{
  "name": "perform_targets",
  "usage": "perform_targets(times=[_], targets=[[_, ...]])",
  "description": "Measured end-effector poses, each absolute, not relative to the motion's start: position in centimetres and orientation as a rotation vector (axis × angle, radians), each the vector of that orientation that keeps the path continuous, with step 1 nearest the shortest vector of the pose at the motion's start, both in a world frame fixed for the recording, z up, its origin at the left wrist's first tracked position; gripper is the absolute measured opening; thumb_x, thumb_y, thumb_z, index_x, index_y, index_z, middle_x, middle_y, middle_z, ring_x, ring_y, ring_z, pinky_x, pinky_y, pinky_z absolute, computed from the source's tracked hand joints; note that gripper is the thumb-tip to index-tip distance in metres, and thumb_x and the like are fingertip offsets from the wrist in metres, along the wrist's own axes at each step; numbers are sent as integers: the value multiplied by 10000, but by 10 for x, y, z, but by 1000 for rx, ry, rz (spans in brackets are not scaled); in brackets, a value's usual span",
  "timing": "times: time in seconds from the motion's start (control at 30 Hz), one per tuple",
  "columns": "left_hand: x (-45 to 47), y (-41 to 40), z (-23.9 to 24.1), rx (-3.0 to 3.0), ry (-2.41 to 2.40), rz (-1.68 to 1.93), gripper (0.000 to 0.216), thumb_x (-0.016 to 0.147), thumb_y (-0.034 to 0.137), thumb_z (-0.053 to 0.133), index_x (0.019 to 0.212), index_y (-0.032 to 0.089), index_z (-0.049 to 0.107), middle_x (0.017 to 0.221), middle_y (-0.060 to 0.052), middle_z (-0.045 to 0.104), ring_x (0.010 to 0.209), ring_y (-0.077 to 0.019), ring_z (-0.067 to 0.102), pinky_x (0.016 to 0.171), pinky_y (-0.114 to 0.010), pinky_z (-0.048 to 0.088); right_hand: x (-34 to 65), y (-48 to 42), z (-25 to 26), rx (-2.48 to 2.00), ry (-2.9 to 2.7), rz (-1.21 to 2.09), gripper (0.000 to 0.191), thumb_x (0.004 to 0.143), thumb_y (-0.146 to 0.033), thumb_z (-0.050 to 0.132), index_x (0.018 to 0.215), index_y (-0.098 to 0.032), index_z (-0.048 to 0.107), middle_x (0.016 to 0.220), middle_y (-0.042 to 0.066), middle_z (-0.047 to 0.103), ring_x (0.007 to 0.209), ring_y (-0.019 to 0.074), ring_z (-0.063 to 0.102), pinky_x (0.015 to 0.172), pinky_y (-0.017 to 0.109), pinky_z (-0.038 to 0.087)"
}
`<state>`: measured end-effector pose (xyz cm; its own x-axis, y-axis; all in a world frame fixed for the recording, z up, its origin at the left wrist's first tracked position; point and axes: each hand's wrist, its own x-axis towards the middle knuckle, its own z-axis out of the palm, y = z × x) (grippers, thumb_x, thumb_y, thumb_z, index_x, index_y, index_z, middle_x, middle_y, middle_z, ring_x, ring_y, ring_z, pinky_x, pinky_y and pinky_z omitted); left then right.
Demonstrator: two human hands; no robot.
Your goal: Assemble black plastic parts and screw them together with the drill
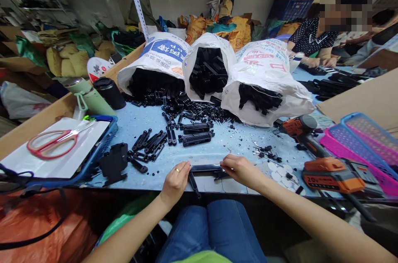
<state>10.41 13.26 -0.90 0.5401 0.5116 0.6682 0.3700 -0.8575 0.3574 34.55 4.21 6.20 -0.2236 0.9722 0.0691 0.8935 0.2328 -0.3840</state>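
Note:
Between my two hands, close to the table's front edge, lies a long black plastic bar point(205, 168). My left hand point(175, 180), with a ring on one finger, pinches its left end. The fingers of my right hand point(239, 168) are closed on the right end. A black arm piece point(194, 185) slants down from below the left end; whether it is joined to the bar I cannot tell. Just beyond my hands are assembled black bracket pieces point(197, 138). Loose black arms point(151, 143) lie in a group to the left, beside a flat black plate point(114, 163).
Three white woven sacks point(211, 41) of black parts line the back. An orange cordless drill point(329, 174) and pink basket point(329, 143) stand right. Red-handled scissors point(52, 143) rest on a blue tray point(113, 124) at left. Another person point(314, 39) sits at the far right.

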Motion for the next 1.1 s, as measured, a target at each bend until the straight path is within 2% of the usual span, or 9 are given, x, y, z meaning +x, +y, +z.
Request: perform_targets(times=[0.2,0.53,0.67,0.73,0.8,0.9,1.0,1.1], targets=[[96,148,-5,2750,405,1086,218,865,79,442,1045,115,560,874,-103,662,853,-177,632,750,-317,555,349,47,61,-1746,-2227,345,266,911,-214,361,820,-171,607,806,69,591,675,142,569,615,242,417],[90,145,-21,2815,437,966,322,864,68,412,1167,137,494,958,-102,652,928,-189,604,778,-355,511,345,45,64,-1774,-2357,302,262,909,-172,352,868,-156,611,833,80,582,706,147,565,623,245,434],[90,139,-13,2978,570,938,363,862,171,470,1224,135,470,1099,-130,613,1089,-262,526,915,-464,401,350,42,51,-1654,-2322,303,281,924,-179,330,993,-162,602,913,94,590,800,154,579,686,255,466],[101,135,-7,3043,419,819,432,870,278,472,1272,127,426,1217,-145,543,1196,-286,429,998,-499,302,359,37,36,-1549,-2254,305,279,923,-237,370,1123,-184,557,1029,109,573,907,162,571,756,271,476],[119,130,-1,3056,256,621,551,856,427,471,1300,112,390,1285,-157,481,1227,-298,382,1020,-492,269,367,30,18,-1463,-2237,316,361,891,-305,456,1239,-210,480,1131,123,536,998,179,546,803,294,477],[152,121,3,2981,450,389,692,799,572,478,1287,89,394,1191,-166,538,1079,-299,490,887,-438,393,372,22,-9,-1444,-2179,252,482,854,-321,524,1312,-233,400,1093,117,563,959,189,560,776,325,489],[175,111,0,2869,730,328,618,817,556,460,1229,96,444,1024,-133,598,922,-274,534,733,-391,432,365,16,-30,-1473,-2043,138,485,859,-272,511,1323,-246,375,955,84,615,834,179,583,728,340,494],[180,107,-3,2809,790,370,518,819,513,493,1166,129,480,1007,-109,589,945,-266,511,761,-394,412,359,14,-38,-1536,-1968,71,514,861,-287,508,1344,-229,344,925,79,621,816,182,583,737,348,489]])
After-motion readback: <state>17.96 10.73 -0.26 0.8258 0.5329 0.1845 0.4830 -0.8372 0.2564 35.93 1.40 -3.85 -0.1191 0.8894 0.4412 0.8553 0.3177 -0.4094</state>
